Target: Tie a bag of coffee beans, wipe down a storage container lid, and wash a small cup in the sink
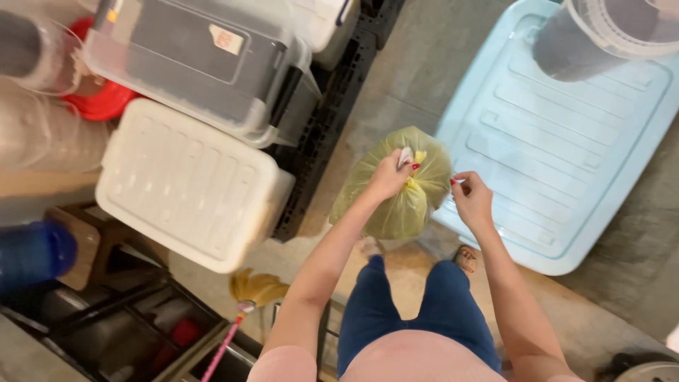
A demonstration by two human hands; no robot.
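Observation:
A bulging yellow-green plastic bag (385, 201) hangs in front of me, gathered at its top. My left hand (391, 175) is closed on the gathered neck, with a small white piece showing at the fingertips. My right hand (471, 198) is just to the right of the bag, thumb and finger pinched on a thin clear strip that runs toward the neck. What the bag holds is hidden.
A pale blue bin lid (566, 148) lies on the concrete floor at the right, a clear round tub (601, 32) on its far end. White and clear storage boxes (187, 180) sit on a black pallet at the left. A broom (244, 301) leans near my legs.

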